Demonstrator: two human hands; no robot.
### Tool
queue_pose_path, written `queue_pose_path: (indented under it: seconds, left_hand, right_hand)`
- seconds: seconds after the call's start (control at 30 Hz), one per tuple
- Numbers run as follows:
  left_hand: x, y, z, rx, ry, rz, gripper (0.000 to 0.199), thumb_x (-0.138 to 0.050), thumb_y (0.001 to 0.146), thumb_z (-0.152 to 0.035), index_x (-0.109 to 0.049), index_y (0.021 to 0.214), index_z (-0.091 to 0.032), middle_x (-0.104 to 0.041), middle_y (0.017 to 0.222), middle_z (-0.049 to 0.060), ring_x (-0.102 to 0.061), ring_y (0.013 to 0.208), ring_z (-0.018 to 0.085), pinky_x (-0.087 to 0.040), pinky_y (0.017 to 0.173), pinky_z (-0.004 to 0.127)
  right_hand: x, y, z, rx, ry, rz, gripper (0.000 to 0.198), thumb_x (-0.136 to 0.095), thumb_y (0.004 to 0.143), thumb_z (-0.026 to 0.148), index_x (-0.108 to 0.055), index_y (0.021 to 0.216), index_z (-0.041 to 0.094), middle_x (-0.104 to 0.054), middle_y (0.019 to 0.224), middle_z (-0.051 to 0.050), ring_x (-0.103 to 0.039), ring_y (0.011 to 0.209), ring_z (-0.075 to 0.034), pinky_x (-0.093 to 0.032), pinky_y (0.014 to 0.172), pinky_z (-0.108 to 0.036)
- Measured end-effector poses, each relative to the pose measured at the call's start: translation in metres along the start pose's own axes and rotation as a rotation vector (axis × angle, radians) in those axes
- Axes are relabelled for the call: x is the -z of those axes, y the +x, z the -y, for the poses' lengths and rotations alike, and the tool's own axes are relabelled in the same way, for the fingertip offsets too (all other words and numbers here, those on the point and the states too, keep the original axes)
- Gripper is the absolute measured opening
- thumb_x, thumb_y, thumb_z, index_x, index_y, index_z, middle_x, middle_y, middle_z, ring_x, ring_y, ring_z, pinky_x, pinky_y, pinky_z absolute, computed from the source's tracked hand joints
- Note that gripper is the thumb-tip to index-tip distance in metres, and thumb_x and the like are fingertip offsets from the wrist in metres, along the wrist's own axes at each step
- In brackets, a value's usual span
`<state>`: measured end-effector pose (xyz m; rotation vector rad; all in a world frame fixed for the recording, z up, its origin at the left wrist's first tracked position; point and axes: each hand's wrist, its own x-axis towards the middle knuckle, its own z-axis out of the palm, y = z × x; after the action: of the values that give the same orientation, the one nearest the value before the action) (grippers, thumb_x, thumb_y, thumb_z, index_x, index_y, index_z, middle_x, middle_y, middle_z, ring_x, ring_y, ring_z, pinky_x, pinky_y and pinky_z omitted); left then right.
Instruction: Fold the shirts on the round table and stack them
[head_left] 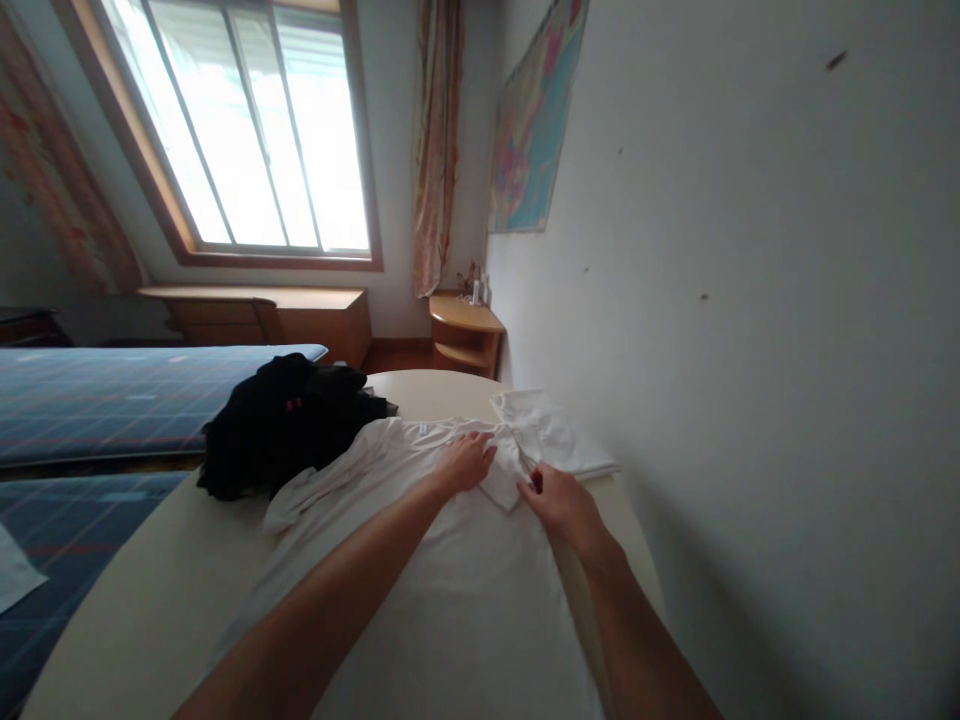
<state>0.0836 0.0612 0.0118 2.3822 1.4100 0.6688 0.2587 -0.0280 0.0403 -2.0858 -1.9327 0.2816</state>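
A white T-shirt (465,590) lies spread on a round cream table, its collar at the far side and its lower part toward me. My left hand (465,462) rests on the fabric just below the collar, fingers stretched out. At the shirt's right shoulder, my right hand (561,502) has its thumb and fingers pinched together on the edge of the sleeve, which lies partly turned in over the shirt. The left sleeve is stretched out flat and wrinkled.
A black heap of clothes (289,425) sits at the table's (127,590) far left. Folded white cloth (559,435) lies at the far right, by the wall (765,330). Blue plaid mattresses (142,395) are on the left; a corner shelf (466,318) stands beyond.
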Motion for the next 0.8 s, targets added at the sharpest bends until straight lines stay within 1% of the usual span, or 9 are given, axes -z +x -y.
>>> queue_pose_path:
  seconds: [0.07, 0.17, 0.23, 0.3, 0.4, 0.5, 0.57, 0.67, 0.8]
  left_hand:
    - [0.003, 0.005, -0.004, -0.004, 0.004, -0.015, 0.035, -0.045, 0.098, -0.03, -0.06, 0.128, -0.021, -0.063, 0.13, 0.011, -0.056, 0.122, 0.024, -0.039, 0.107, 0.037]
    - [0.009, 0.014, -0.014, -0.001, 0.0, -0.008, 0.031, -0.048, 0.097, -0.033, -0.063, 0.122, -0.024, -0.07, 0.114, 0.007, -0.063, 0.11, 0.022, -0.044, 0.1, 0.033]
    - [0.012, 0.019, -0.02, 0.031, 0.003, 0.003, 0.031, -0.052, 0.094, -0.039, -0.064, 0.118, -0.024, -0.073, 0.101, 0.007, -0.067, 0.1, 0.024, -0.048, 0.093, 0.035]
    - [0.012, 0.024, -0.025, 0.081, 0.007, 0.004, 0.037, -0.059, 0.089, -0.044, -0.064, 0.118, -0.022, -0.074, 0.096, 0.008, -0.068, 0.096, 0.027, -0.049, 0.089, 0.038]
    - [0.009, 0.031, -0.029, 0.141, -0.003, 0.01, 0.047, -0.07, 0.079, -0.041, -0.061, 0.12, -0.02, -0.073, 0.093, 0.01, -0.068, 0.097, 0.03, -0.05, 0.087, 0.04]
    - [0.005, 0.036, -0.029, 0.173, -0.053, 0.014, 0.049, -0.072, 0.075, -0.024, -0.06, 0.122, -0.021, -0.073, 0.092, 0.007, -0.067, 0.097, 0.027, -0.049, 0.087, 0.036]
    - [0.003, 0.038, -0.027, 0.19, -0.111, 0.003, 0.049, -0.069, 0.076, -0.015, -0.059, 0.123, -0.022, -0.073, 0.092, 0.006, -0.067, 0.096, 0.025, -0.049, 0.088, 0.034]
    - [0.0, 0.039, -0.026, 0.231, -0.228, -0.033, 0.043, -0.065, 0.079, -0.011, -0.06, 0.12, -0.021, -0.071, 0.093, 0.005, -0.067, 0.094, 0.021, -0.05, 0.088, 0.032]
    - [0.001, 0.042, -0.023, 0.328, -0.437, -0.077, 0.037, -0.059, 0.088, -0.015, -0.054, 0.124, -0.021, -0.069, 0.103, 0.005, -0.067, 0.076, 0.013, -0.054, 0.071, 0.025]
  right_hand:
    - [0.002, -0.003, 0.008, 0.015, 0.051, -0.009, 0.021, -0.06, 0.088, 0.038, -0.067, 0.093, 0.019, -0.075, 0.091, -0.007, -0.069, 0.085, -0.021, -0.038, 0.065, -0.027]
    - [0.004, -0.008, 0.018, 0.049, 0.106, -0.007, 0.016, -0.064, 0.087, 0.034, -0.067, 0.095, 0.02, -0.075, 0.088, -0.004, -0.069, 0.083, -0.019, -0.038, 0.065, -0.025]
    - [0.005, -0.01, 0.023, 0.065, 0.122, 0.005, 0.015, -0.064, 0.086, 0.033, -0.067, 0.093, 0.02, -0.075, 0.086, -0.004, -0.069, 0.081, -0.019, -0.038, 0.065, -0.025]
    - [0.006, -0.012, 0.027, 0.077, 0.131, 0.004, 0.014, -0.064, 0.086, 0.033, -0.067, 0.091, 0.02, -0.075, 0.086, -0.003, -0.069, 0.081, -0.019, -0.039, 0.064, -0.025]
    - [0.006, -0.014, 0.03, 0.101, 0.136, -0.008, 0.014, -0.064, 0.086, 0.034, -0.067, 0.089, 0.021, -0.075, 0.086, -0.003, -0.069, 0.081, -0.019, -0.039, 0.064, -0.025]
    - [0.007, -0.015, 0.032, 0.107, 0.138, -0.007, 0.016, -0.063, 0.087, 0.037, -0.067, 0.088, 0.021, -0.075, 0.085, -0.003, -0.069, 0.08, -0.019, -0.039, 0.063, -0.025]
    - [0.007, -0.016, 0.031, 0.098, 0.152, -0.015, 0.018, -0.061, 0.088, 0.039, -0.066, 0.089, 0.021, -0.075, 0.084, -0.003, -0.069, 0.078, -0.019, -0.039, 0.063, -0.025]
    - [0.007, -0.015, 0.03, 0.073, 0.187, -0.046, 0.019, -0.06, 0.089, 0.039, -0.065, 0.091, 0.021, -0.074, 0.081, -0.003, -0.068, 0.075, -0.018, -0.039, 0.062, -0.025]
    - [0.006, -0.014, 0.03, 0.07, 0.294, -0.107, 0.015, -0.061, 0.088, 0.035, -0.062, 0.092, 0.02, -0.071, 0.076, -0.002, -0.066, 0.07, -0.018, -0.041, 0.062, -0.025]
